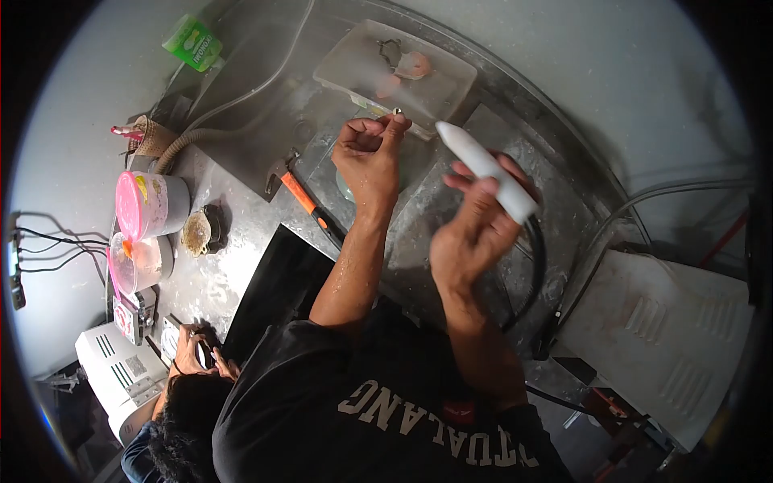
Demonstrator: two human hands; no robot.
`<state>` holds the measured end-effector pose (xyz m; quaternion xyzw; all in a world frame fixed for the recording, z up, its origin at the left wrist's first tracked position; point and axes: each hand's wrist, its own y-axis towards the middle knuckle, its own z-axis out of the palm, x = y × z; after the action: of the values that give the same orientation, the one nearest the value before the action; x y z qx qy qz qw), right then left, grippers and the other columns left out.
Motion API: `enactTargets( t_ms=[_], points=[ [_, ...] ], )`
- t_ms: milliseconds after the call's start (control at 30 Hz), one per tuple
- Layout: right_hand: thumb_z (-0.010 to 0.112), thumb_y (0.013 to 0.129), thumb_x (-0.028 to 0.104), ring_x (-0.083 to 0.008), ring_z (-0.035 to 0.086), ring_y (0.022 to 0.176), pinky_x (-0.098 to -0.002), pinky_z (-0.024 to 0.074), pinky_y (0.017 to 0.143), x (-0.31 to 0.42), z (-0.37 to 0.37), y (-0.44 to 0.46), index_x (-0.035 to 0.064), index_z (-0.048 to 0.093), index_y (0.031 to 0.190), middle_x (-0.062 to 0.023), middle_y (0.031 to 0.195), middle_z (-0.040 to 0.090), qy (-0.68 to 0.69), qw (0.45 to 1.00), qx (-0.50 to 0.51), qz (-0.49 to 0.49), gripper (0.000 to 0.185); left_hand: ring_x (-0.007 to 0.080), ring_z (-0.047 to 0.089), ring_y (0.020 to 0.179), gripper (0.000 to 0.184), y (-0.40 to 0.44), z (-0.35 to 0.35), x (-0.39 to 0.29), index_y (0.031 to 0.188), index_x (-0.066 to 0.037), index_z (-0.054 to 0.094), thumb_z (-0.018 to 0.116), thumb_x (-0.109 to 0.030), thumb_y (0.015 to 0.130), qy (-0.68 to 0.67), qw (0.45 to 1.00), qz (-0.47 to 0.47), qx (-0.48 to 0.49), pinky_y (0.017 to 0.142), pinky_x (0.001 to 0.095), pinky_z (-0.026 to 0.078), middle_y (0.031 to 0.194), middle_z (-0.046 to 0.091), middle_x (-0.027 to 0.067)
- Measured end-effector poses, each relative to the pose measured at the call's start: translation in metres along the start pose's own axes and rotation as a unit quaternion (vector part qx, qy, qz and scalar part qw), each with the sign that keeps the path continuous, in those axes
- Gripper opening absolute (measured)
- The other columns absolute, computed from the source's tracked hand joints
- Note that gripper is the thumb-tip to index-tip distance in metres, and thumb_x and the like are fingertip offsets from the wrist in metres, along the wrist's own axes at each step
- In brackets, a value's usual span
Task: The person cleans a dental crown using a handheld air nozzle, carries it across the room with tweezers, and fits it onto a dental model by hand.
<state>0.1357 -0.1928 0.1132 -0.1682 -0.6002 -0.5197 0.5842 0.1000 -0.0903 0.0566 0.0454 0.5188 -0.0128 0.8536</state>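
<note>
Left hand: raised near the centre, the forearm rising from the lower middle and wet with droplets. The left hand (369,157) has its fingers curled in, and thumb and fingertips pinch a small metal piece (398,112).
Right hand: lifted to the right of the other and slightly lower, wrist bent, a little blurred. The right hand (483,213) is wrapped around a white nozzle (491,175), its pointed tip aimed up and left towards the pinched piece, without touching it. A black hose (535,266) curves down from its back end.
Small metal piece: between the left fingertips, at the near edge of the plastic tub as seen from above.
Plastic tub: the translucent rectangular tub (342,66) lies beyond the hands; inside are a rounded pinkish item (414,65) and a dark, chain-like tangle (390,51), with pale mist blurring part of it.
Pink-topped containers: at left, a pale bucket (167,199) under a pink lid (127,205); just beside it a clear tub (150,270) with something orange showing.
Woven cup: behind the bucket, the woven cup (153,138) holds red-and-white sticks (125,131).
Hammer: an orange-handled hammer (298,192) lies left of the left forearm.
Co-worker: at lower left, another person's hands (193,352) hold a round object, too small to identify.
</note>
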Motion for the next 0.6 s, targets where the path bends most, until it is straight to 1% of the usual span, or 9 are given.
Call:
enactTargets(
  t_ms=[100, 133, 200, 233, 300, 367, 433, 533, 600],
  points=[
    [0.045, 0.105, 0.031, -0.0206, 0.064, 0.086, -0.0244, 0.0552, 0.06, 0.02, -0.039, 0.009, -0.0035, 0.037, 0.122, -0.0222, 0.12, 0.052, -0.091, 0.992, -0.068, -0.055, 0.039, 0.0194, 0.069, 0.081, 0.017, -0.007, 0.004, -0.007, 0.096, 0.002, 0.057, 0.072, 0.0, 0.087, -0.008, 0.999, -0.021, 0.026, 0.076, 0.0303, 0.053, 0.091, 0.071, 0.0164],
    [0.044, 0.105, 0.034, -0.0195, 0.064, 0.087, -0.0256, 0.0521, 0.058, 0.03, -0.053, 0.011, -0.0056, 0.045, 0.123, -0.02, 0.113, 0.059, -0.118, 0.985, -0.102, -0.07, 0.044, 0.0194, 0.069, 0.082, 0.019, -0.012, 0.008, -0.013, 0.1, 0.004, 0.058, 0.072, -0.001, 0.088, -0.013, 0.999, -0.034, 0.032, 0.076, 0.0304, 0.053, 0.091, 0.071, 0.0161],
    [0.044, 0.105, 0.037, -0.017, 0.061, 0.081, -0.0226, 0.044, 0.054, 0.047, -0.098, 0.013, -0.0065, 0.049, 0.12, -0.0193, 0.108, 0.06, -0.155, 0.975, -0.117, -0.11, 0.046, 0.0191, 0.068, 0.085, 0.028, -0.023, 0.015, -0.02, 0.113, 0.008, 0.06, 0.071, -0.002, 0.089, -0.015, 0.997, -0.054, 0.051, 0.075, 0.0303, 0.052, 0.092, 0.071, 0.0147],
    [0.045, 0.105, 0.036, -0.0176, 0.061, 0.079, -0.0222, 0.0419, 0.053, 0.058, -0.117, 0.011, -0.0064, 0.05, 0.118, -0.0199, 0.11, 0.059, -0.151, 0.972, -0.132, -0.12, 0.045, 0.0191, 0.068, 0.085, 0.028, -0.028, 0.016, -0.021, 0.114, 0.008, 0.061, 0.07, -0.002, 0.089, -0.028, 0.995, -0.066, 0.071, 0.075, 0.0304, 0.052, 0.092, 0.071, 0.0145],
    [0.045, 0.105, 0.036, -0.0191, 0.061, 0.079, -0.0216, 0.0417, 0.052, 0.072, -0.161, 0.004, -0.0058, 0.05, 0.118, -0.0204, 0.116, 0.057, -0.203, 0.949, -0.161, -0.177, 0.044, 0.0189, 0.068, 0.086, 0.027, -0.04, 0.018, -0.023, 0.114, 0.008, 0.064, 0.07, -0.001, 0.09, -0.052, 0.989, -0.091, 0.108, 0.075, 0.0307, 0.052, 0.093, 0.071, 0.0139],
    [0.043, 0.105, 0.042, -0.0183, 0.057, 0.076, -0.022, 0.0421, 0.053, 0.087, -0.2, -0.004, -0.0076, 0.051, 0.113, -0.0201, 0.108, 0.057, -0.268, 0.922, -0.2, -0.197, 0.051, 0.0193, 0.068, 0.087, 0.023, -0.052, 0.021, -0.021, 0.112, 0.005, 0.068, 0.07, -0.002, 0.09, -0.079, 0.983, -0.105, 0.131, 0.076, 0.0313, 0.052, 0.095, 0.071, 0.0133],
    [0.043, 0.103, 0.048, -0.0181, 0.055, 0.074, -0.0233, 0.0421, 0.053, 0.1, -0.236, -0.013, -0.0086, 0.052, 0.109, -0.0182, 0.1, 0.057, -0.323, 0.901, -0.218, -0.193, 0.058, 0.0199, 0.068, 0.088, 0.022, -0.063, 0.024, -0.02, 0.111, 0.004, 0.068, 0.07, -0.002, 0.09, -0.108, 0.975, -0.124, 0.148, 0.077, 0.0315, 0.052, 0.096, 0.071, 0.0132],
    [0.045, 0.101, 0.055, -0.018, 0.054, 0.073, -0.0252, 0.042, 0.055, 0.119, -0.256, -0.024, -0.0089, 0.052, 0.108, -0.016, 0.094, 0.056, -0.365, 0.866, -0.291, -0.179, 0.064, 0.0193, 0.068, 0.087, 0.023, -0.078, 0.034, -0.026, 0.111, 0.005, 0.068, 0.071, 0.0, 0.089, -0.121, 0.97, -0.136, 0.161, 0.08, 0.0303, 0.054, 0.094, 0.071, 0.0122],
    [0.046, 0.1, 0.056, -0.0172, 0.053, 0.073, -0.0259, 0.0413, 0.056, 0.128, -0.27, -0.033, -0.0083, 0.053, 0.106, -0.0151, 0.093, 0.056, -0.38, 0.858, -0.3, -0.171, 0.065, 0.0184, 0.069, 0.086, 0.023, -0.086, 0.04, -0.027, 0.111, 0.006, 0.068, 0.07, 0.001, 0.089, -0.131, 0.966, -0.142, 0.174, 0.081, 0.0296, 0.055, 0.093, 0.071, 0.0117]
  ],
)
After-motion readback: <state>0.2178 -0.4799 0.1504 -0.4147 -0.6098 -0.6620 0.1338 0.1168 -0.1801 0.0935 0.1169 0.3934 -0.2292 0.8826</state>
